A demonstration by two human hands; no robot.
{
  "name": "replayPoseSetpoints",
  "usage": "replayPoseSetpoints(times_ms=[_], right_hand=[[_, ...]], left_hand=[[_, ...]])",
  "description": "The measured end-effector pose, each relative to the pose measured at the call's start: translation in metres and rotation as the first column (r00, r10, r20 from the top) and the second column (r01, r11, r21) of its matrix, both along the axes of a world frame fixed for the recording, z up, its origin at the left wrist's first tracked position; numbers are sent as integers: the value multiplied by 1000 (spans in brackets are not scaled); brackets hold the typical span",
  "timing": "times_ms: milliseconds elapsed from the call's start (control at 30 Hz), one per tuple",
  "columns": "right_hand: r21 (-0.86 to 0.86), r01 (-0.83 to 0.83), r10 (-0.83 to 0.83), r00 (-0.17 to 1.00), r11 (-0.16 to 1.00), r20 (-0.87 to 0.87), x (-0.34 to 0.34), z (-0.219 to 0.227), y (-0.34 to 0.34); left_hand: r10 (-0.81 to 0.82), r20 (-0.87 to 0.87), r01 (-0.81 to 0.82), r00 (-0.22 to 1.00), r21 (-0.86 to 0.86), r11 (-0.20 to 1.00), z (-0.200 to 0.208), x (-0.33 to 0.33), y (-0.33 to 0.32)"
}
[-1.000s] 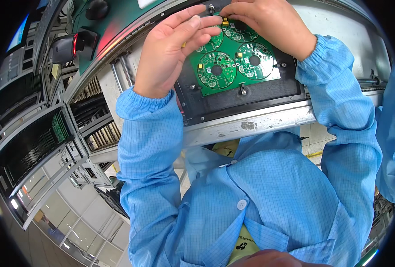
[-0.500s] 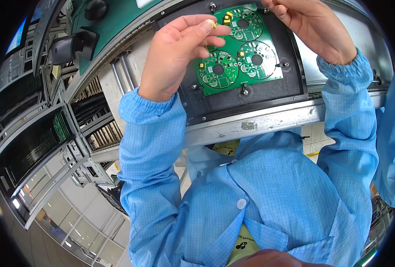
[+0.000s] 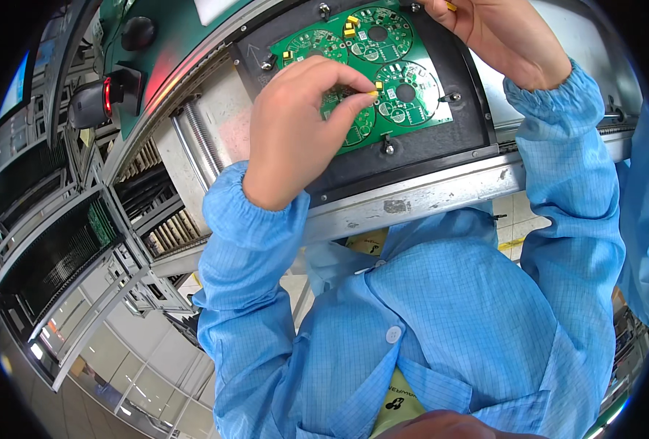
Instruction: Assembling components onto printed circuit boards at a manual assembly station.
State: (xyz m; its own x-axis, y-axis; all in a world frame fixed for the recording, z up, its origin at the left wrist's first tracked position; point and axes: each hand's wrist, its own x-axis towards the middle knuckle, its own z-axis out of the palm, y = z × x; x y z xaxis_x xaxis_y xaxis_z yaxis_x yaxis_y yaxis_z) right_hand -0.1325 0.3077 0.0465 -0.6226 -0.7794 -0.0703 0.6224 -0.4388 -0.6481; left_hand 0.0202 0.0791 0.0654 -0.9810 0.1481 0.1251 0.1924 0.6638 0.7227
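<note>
My left hand [image 3: 299, 121] is lowered over a green circuit board [image 3: 421, 62]. Its thumb and forefinger pinch a small yellow electronic component [image 3: 373, 94] beside the lower right round section. The board carries several round sections with central holes and lies in a black fixture [image 3: 441, 140]. More yellow components [image 3: 350, 29] stand on it; the hand hides the lower left section in part. At the top edge, my right hand [image 3: 507, 40] is raised with curled fingers, a yellow component [image 3: 451, 6] showing between them. Some of its fingertips are cut off by the frame.
Metal clamping posts [image 3: 388, 146] surround the board. A silver rail [image 3: 412, 205] runs along the near side. On the green mat at left stands a black scanner [image 3: 94, 102] with a red light. Board racks [image 3: 54, 256] stand at far left.
My left hand has come down and turned, bringing its yellow component from above the board to the lower sections. The scanner's red light has come on. My right hand stays raised.
</note>
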Motion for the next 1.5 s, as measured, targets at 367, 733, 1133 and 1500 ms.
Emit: replayPoseSetpoints(times_ms=[367, 733, 1133, 1500], right_hand=[[427, 245, -199, 968, 870, -150, 21, 27, -14], [541, 226, 48, 894, 810, -446, 27, 37, -15], [649, 403, 560, 328, 645, -760, 52, 43, -16], [591, 478, 585, 181, 650, -791, 54, 50, -17]], left_hand=[[-51, -281, 12, 958, -141, 990, -9, 4, 7], [-178, -273, 57, 945, -398, 916, -4, 13, 17], [66, -46, -64, 997, 51, 997, 1, -1, -8], [153, 104, -164, 983, 109, 980, 0, 4, -2]])
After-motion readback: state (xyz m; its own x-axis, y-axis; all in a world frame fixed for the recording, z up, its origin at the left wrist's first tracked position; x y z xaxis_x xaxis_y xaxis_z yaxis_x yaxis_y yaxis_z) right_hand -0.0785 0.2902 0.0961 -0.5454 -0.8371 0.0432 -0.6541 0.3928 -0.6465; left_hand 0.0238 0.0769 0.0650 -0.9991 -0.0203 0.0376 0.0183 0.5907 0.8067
